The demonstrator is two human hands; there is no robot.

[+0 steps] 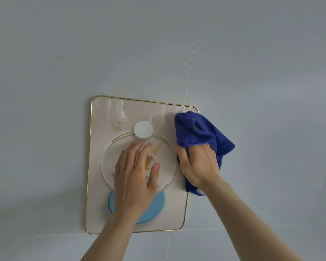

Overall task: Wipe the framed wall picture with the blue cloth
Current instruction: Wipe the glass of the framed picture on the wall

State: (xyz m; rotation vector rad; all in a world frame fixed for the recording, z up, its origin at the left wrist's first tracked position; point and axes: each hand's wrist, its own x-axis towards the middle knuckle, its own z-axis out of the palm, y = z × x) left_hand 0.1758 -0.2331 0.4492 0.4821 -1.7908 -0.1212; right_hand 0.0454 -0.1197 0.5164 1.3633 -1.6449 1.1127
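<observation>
Forearms: two bare arms rise from the bottom edge toward a wall; nothing else lies nearer the camera.
Left hand (135, 178): laid flat on the middle of the picture, fingers spread wide and holding nothing; it appears to steady the frame.
Right hand (198, 164): its grip is closed around a bunched part of the blue cloth (199, 132), pressing it against the picture's right edge.
Blue cloth position: it covers the upper right side of the picture, reaching almost to the top right corner, with a loose fold hanging past the frame onto the wall.
Framed wall picture (105, 117): hangs slightly tilted on a pale grey panelled wall (64, 53), low in the view.
Progress: wiping looks under way at the right edge; a faint reddish smudge (116, 125) remains at upper left, so the left side and the bottom probably still need passes. How much is already clean cannot be told.
Frame: thin gold trim (90, 147) with rounded corners.
Surface: glossy, pale pinkish white, reflecting light along the top.
Design: a white disc (143, 129) above a large translucent circle, gold streaks at its centre, a flat light blue disc (152, 210) below.
Cloth texture: soft, plush, deep blue, heavily creased.
</observation>
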